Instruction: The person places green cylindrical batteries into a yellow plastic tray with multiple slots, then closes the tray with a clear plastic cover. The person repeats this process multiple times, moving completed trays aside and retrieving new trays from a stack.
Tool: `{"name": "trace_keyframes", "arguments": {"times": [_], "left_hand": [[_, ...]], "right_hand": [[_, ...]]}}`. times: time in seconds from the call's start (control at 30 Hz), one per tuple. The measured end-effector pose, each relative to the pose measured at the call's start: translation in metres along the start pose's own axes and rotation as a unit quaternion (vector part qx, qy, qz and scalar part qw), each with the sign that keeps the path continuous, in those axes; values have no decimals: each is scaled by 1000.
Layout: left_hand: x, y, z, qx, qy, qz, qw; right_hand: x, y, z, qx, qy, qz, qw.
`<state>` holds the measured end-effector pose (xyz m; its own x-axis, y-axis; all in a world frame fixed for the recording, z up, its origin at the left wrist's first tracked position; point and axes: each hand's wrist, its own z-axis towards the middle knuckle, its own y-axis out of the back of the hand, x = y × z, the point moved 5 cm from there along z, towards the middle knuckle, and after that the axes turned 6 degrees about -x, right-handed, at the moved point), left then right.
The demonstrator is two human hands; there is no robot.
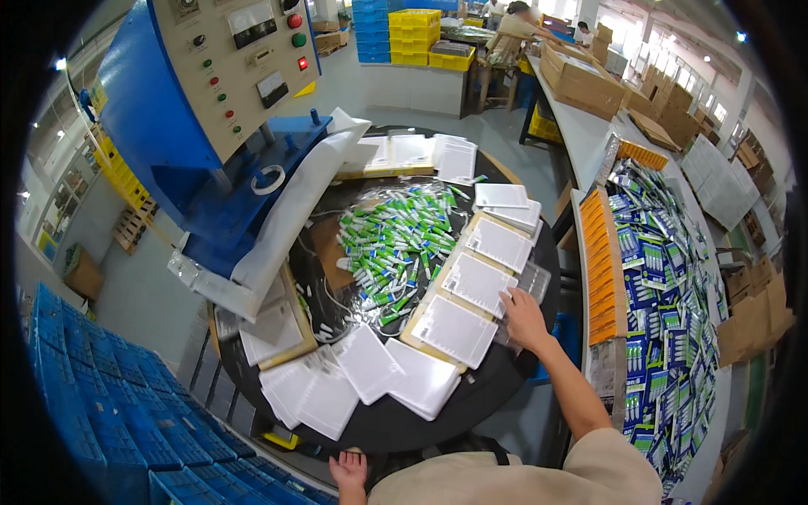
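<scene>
My right hand (525,320) reaches over the right side of a round black table (497,417). Its outstretched fingers touch the outer edge of a white card (480,284), one of several lying in a row on a tan tray (432,348). Clear plastic packaging (534,279) shows beside that tray. Down at the table's near edge, my left hand (349,471) rests with its fingers partly spread and nothing seen in it. A heap of green-and-white tubes (391,240) fills the table's middle. Loose white cards (368,364) overlap along the near side.
A blue machine with a beige control panel (240,67) overhangs the table's left side. Blue crates (109,404) are stacked at lower left. On the right, a bench holds many blue-and-green blister packs (665,337) beside an orange rack (599,261). People work at the back.
</scene>
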<state>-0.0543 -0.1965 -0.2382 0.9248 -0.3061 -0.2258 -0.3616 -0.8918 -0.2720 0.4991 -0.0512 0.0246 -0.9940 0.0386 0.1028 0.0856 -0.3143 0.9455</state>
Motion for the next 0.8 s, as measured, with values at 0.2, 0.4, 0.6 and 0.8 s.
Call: {"name": "trace_keyframes", "arguments": {"times": [0.2, 0.4, 0.6, 0.8], "left_hand": [[-64, -64, 11, 115, -67, -87, 987], [-247, -132, 71, 3, -166, 11, 986], [-323, -183, 130, -48, -205, 99, 973], [-287, -209, 26, -243, -670, 260, 651]], "right_hand": [[103, -57, -35, 84, 91, 5, 992], [226, -74, -59, -9, 69, 1, 998], [206, 27, -6, -181, 102, 155, 966], [130, 74, -3, -207, 106, -48, 971]]}}
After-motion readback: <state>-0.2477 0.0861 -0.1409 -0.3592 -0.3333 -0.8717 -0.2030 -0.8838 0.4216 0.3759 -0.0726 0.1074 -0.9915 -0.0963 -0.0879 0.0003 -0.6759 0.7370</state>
